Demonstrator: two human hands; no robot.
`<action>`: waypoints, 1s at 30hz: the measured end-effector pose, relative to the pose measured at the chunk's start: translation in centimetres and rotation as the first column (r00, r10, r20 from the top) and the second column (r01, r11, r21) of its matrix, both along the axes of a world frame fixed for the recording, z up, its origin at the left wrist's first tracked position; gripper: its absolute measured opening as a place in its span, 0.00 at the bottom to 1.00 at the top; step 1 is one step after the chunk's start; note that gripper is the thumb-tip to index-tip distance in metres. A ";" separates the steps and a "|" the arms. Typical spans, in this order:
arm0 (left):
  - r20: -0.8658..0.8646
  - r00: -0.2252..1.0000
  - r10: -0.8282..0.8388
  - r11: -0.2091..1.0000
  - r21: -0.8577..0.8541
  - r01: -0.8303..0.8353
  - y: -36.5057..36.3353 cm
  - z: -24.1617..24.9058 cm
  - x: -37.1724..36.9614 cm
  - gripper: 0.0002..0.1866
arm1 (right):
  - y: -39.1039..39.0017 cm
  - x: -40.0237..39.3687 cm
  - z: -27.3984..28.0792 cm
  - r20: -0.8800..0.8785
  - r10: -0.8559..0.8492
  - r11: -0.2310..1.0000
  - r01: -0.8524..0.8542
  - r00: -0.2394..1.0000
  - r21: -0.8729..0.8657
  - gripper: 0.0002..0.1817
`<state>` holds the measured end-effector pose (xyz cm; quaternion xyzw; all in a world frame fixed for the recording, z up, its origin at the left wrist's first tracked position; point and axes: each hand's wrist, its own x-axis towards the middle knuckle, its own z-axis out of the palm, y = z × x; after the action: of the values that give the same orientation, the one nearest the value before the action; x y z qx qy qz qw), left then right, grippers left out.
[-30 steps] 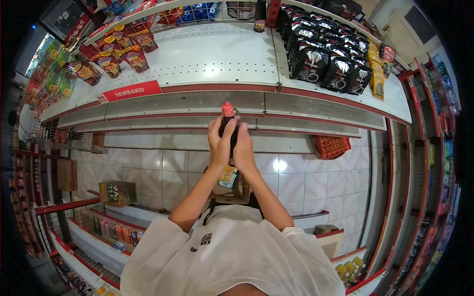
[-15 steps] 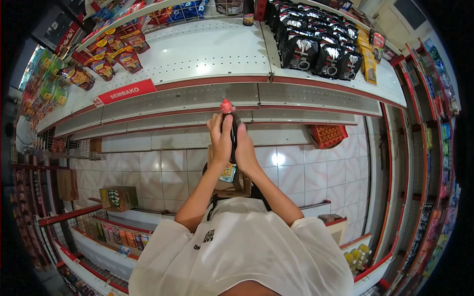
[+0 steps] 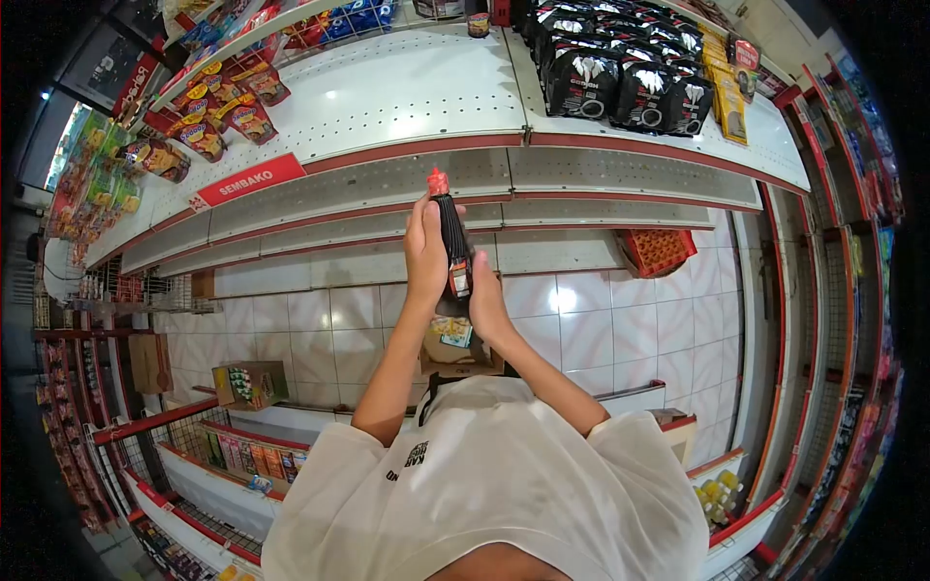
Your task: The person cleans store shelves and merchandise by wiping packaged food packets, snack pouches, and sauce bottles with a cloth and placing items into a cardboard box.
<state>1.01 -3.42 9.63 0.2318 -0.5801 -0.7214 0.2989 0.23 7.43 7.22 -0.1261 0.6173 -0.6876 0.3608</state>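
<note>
A dark sauce bottle (image 3: 451, 228) with a pointed red cap is between my two hands, in front of the lower shelves. It leans slightly, cap end away from me, and part of its label shows near the base. My left hand (image 3: 426, 259) wraps its left side, fingers partly behind it. My right hand (image 3: 490, 308) is closed against the lower right side, its fingers mostly hidden behind the bottle. Below my hands stands an open cardboard box (image 3: 441, 358) with a light-coloured packet (image 3: 453, 331) in it.
The white shelf unit (image 3: 387, 97) ahead carries snack pouches (image 3: 247, 116) at left and black pouches (image 3: 581, 85) at right. A small dark-bodied item (image 3: 478, 24) stands at the back. A red crate (image 3: 659, 252) sits on the tiled floor, and another carton (image 3: 250, 385) is at left.
The bottle has turned and tilted, so its ribbed side and label now show. My right hand has shifted lower along it, while the left stays around it. The view has shifted slightly.
</note>
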 end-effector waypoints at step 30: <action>-0.032 0.985 -0.168 0.985 -0.027 0.168 1.2 0.2 3.1 0.15 | -0.7 -7.3 5.7 -0.705 -0.045 0.992 -0.053 0.708 -0.117 0.17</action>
<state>4.07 -2.18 9.82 0.1662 -0.6012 -0.7407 0.2496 -7.07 6.75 12.88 -0.4038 0.6625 -0.6244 0.0901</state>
